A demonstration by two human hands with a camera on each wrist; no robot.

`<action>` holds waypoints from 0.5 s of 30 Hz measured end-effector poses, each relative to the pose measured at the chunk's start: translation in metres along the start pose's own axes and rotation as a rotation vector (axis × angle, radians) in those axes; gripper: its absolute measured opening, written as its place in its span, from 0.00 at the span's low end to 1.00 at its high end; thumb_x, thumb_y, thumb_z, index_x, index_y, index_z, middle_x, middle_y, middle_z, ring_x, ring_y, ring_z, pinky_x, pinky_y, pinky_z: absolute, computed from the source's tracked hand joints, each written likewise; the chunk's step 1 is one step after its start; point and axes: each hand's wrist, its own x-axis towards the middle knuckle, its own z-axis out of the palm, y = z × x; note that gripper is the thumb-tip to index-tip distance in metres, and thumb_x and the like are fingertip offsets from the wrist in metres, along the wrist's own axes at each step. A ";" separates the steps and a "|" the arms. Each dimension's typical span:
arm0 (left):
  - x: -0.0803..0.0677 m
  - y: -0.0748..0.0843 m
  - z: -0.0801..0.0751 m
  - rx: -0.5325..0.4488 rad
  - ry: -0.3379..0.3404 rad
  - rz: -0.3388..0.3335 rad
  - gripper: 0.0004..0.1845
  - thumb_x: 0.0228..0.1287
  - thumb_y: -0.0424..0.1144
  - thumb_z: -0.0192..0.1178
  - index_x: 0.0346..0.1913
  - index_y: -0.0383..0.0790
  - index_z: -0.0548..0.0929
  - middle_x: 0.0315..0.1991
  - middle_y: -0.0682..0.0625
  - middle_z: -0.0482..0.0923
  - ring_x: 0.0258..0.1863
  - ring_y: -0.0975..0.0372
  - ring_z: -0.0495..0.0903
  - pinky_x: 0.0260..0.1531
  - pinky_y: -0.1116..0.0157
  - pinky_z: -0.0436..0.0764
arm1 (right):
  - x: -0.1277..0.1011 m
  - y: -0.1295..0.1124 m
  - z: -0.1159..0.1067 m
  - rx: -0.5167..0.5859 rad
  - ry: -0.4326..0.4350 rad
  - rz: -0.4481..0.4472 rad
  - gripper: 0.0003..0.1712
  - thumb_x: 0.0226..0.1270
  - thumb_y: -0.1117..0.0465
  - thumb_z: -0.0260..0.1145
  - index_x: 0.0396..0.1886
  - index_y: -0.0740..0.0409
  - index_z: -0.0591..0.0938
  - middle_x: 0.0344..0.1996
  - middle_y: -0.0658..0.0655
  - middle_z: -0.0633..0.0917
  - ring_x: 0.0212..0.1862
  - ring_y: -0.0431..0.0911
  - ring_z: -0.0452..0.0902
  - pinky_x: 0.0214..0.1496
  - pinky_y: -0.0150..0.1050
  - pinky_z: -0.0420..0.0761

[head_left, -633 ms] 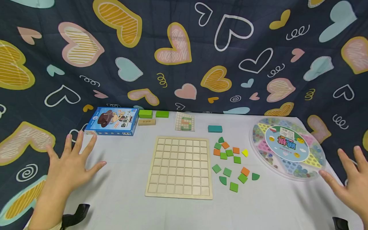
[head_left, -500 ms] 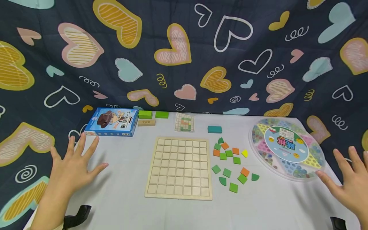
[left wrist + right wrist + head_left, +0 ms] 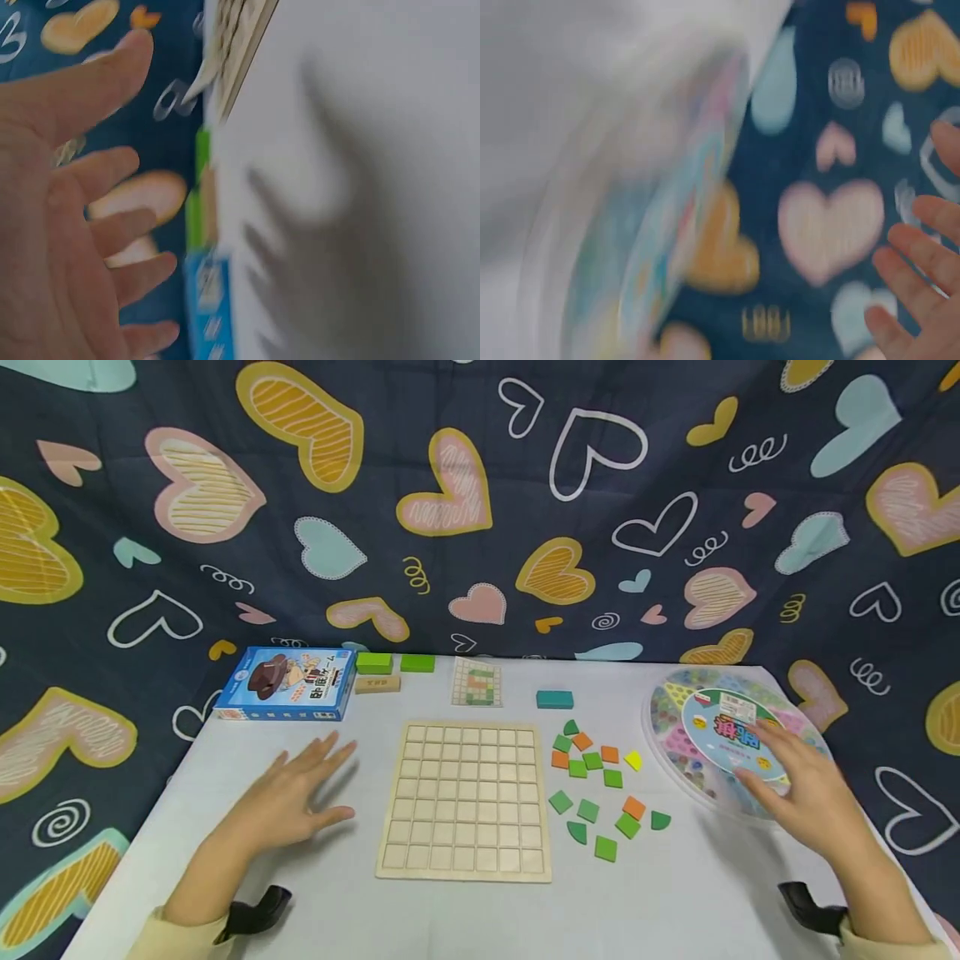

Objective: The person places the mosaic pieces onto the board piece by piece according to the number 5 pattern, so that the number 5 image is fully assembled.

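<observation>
A pale wooden grid board (image 3: 467, 800) lies flat in the middle of the white table (image 3: 465, 918). Right of it lie several small green, orange and yellow tiles (image 3: 597, 787). My left hand (image 3: 294, 800) hovers open, fingers spread, just left of the board and holds nothing. In the blurred left wrist view its fingers (image 3: 90, 225) are straight above the tabletop. My right hand (image 3: 806, 789) is open over the near edge of the round marble game tray (image 3: 690, 710) at the right, holding nothing. Only the fingertips (image 3: 919, 292) show in the blurred right wrist view.
At the back stand a blue game box (image 3: 287, 683), two green blocks (image 3: 395, 662), a plain wooden block (image 3: 377, 684), a pattern card (image 3: 477, 682) and a teal block (image 3: 555, 699). A heart-print cloth (image 3: 480, 502) hangs behind and around the table.
Both hands have moved inward from the table's sides: the left toward the board's left edge, the right over the round tray. Nothing on the table has shifted.
</observation>
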 end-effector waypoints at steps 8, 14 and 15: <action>0.048 0.021 0.036 -0.348 -0.132 0.117 0.48 0.46 0.56 0.71 0.71 0.48 0.64 0.74 0.42 0.54 0.73 0.43 0.52 0.66 0.37 0.54 | 0.081 -0.038 0.078 0.455 -0.304 0.031 0.23 0.66 0.59 0.64 0.59 0.62 0.76 0.56 0.65 0.78 0.57 0.59 0.74 0.57 0.58 0.75; 0.061 0.028 0.045 -0.346 -0.199 0.154 0.50 0.44 0.57 0.72 0.71 0.44 0.64 0.74 0.41 0.50 0.74 0.43 0.47 0.68 0.36 0.44 | 0.121 -0.052 0.124 0.568 -0.505 0.125 0.20 0.66 0.62 0.62 0.56 0.64 0.78 0.53 0.65 0.81 0.54 0.57 0.78 0.55 0.49 0.80; 0.062 0.029 0.046 -0.346 -0.204 0.159 0.50 0.44 0.58 0.72 0.71 0.43 0.64 0.74 0.41 0.50 0.74 0.43 0.46 0.68 0.36 0.43 | 0.125 -0.053 0.128 0.555 -0.525 0.137 0.20 0.65 0.62 0.63 0.56 0.63 0.78 0.52 0.64 0.82 0.54 0.56 0.78 0.54 0.48 0.80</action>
